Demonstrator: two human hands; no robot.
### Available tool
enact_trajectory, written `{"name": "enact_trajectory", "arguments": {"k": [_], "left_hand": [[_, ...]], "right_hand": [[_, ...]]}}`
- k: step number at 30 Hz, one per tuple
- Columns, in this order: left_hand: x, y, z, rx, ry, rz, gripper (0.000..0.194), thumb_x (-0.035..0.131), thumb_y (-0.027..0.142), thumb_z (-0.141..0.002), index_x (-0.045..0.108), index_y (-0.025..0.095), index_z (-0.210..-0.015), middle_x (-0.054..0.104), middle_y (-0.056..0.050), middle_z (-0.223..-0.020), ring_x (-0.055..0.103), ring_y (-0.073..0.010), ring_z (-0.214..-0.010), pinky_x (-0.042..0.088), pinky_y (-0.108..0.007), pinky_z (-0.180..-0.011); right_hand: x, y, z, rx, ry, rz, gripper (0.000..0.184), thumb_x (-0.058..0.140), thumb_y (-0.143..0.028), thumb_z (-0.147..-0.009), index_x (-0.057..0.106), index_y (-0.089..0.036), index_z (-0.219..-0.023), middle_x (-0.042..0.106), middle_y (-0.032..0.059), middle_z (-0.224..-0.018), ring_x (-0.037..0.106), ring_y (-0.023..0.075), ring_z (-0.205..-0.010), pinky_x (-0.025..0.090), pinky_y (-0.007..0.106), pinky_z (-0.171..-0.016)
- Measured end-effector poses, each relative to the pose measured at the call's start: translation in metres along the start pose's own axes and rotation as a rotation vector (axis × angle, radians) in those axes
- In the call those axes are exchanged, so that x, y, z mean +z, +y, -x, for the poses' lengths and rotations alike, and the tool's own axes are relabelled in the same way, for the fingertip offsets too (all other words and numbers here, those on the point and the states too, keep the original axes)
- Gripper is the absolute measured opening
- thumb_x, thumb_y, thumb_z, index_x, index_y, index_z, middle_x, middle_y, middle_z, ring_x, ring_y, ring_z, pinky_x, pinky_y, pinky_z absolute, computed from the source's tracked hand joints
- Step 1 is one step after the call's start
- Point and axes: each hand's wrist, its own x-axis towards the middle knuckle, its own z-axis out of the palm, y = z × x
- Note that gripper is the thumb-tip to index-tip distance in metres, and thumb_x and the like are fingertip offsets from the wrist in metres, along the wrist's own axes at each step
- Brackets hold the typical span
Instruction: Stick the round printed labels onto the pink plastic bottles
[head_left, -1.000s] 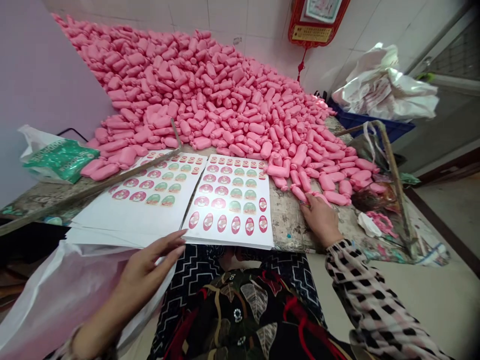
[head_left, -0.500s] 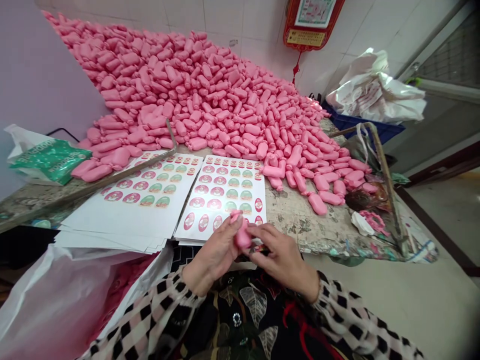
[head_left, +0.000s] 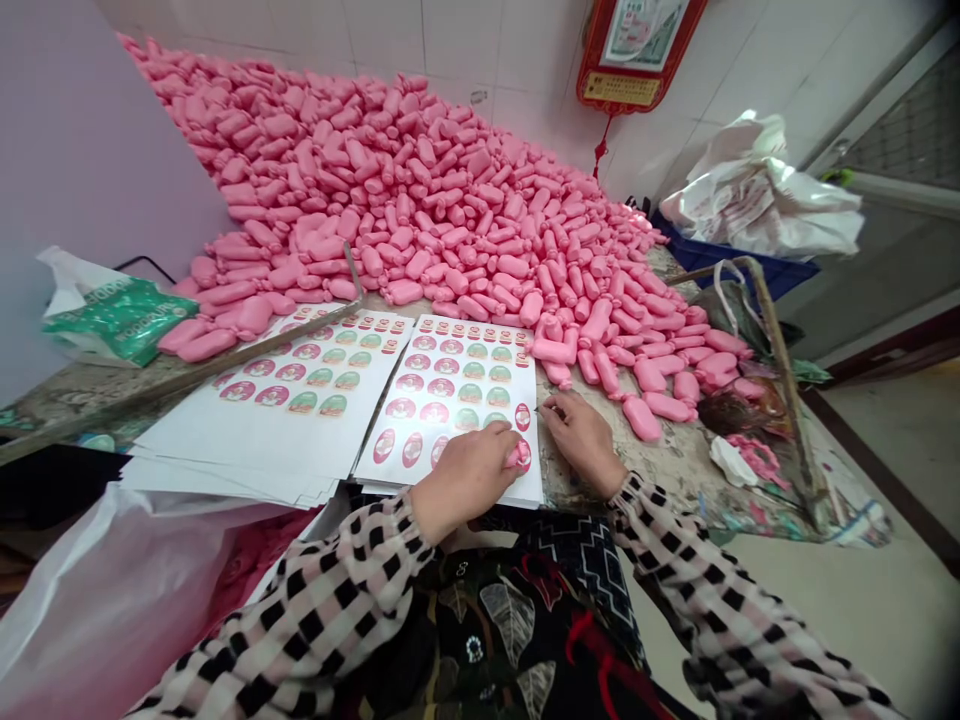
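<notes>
In the head view, the left hand (head_left: pixel 474 467) grasps a small pink pouch (head_left: pixel 517 455) over the right-hand sticker sheet (head_left: pixel 450 400); the right hand (head_left: pixel 581 432) has its fingertips pinched at the sheet's edge, whether around anything I cannot tell.

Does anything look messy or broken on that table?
A bit messy, yes. The left stack of sheets looks askew: its bottom edges don't line up. The table top looks worn and stained, and a crumpled white scrap lies near its right side. I see no clear spill.

Left hand (head_left: pixel 469 468) holding pink piece (head_left: pixel 518 455) over sticker sheet (head_left: pixel 450 405), right hand (head_left: pixel 581 435) near sheet's edge
</notes>
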Motion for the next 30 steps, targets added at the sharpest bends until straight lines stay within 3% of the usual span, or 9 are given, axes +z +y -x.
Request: {"name": "enact_trajectory", "arguments": {"k": [3,7,16,30], "left_hand": [[0.004,0.001,-0.013,0.000,-0.081,-0.108,0.046,0.052,0.037,-0.081,0.047,0.025,-0.125,0.041,-0.007,-0.140,0.056,-0.0250,-0.107,0.045,-0.035,-0.085],[0.006,0.000,-0.023,-0.030,-0.146,-0.152,0.055,0.055,0.044,-0.078,0.045,0.026,-0.130,0.036,-0.011,-0.143,0.059,-0.0293,-0.102,0.048,-0.038,-0.080],[0.004,-0.001,-0.025,-0.015,-0.195,-0.145,0.058,0.057,0.046,-0.077,0.044,0.028,-0.131,0.029,-0.013,-0.146,0.057,-0.0351,-0.105,0.046,-0.045,-0.081],[0.002,0.002,-0.024,-0.001,-0.189,-0.149,0.056,0.057,0.046,-0.078,0.046,0.029,-0.130,0.028,-0.012,-0.147,0.056,-0.0354,-0.106,0.046,-0.046,-0.081]], "right_hand": [[0.002,-0.001,-0.003,-0.038,0.003,0.050,0.019,0.046,-0.034,-0.087,0.063,-0.024,-0.086,0.063,0.0004,-0.092,0.056,0.0154,-0.084,0.033,0.027,-0.066],[0.003,0.001,-0.008,-0.058,-0.010,0.078,0.017,0.047,-0.033,-0.087,0.061,-0.024,-0.087,0.063,-0.0005,-0.092,0.056,0.0143,-0.083,0.032,0.026,-0.064],[-0.004,0.007,-0.017,-0.141,-0.109,0.068,0.017,0.049,-0.034,-0.085,0.063,-0.023,-0.085,0.063,0.0015,-0.090,0.055,0.0158,-0.082,0.032,0.027,-0.063],[-0.005,0.015,-0.019,-0.174,-0.172,-0.048,0.017,0.052,-0.034,-0.083,0.065,-0.023,-0.085,0.064,0.0009,-0.090,0.056,0.0152,-0.081,0.035,0.026,-0.065]]}}
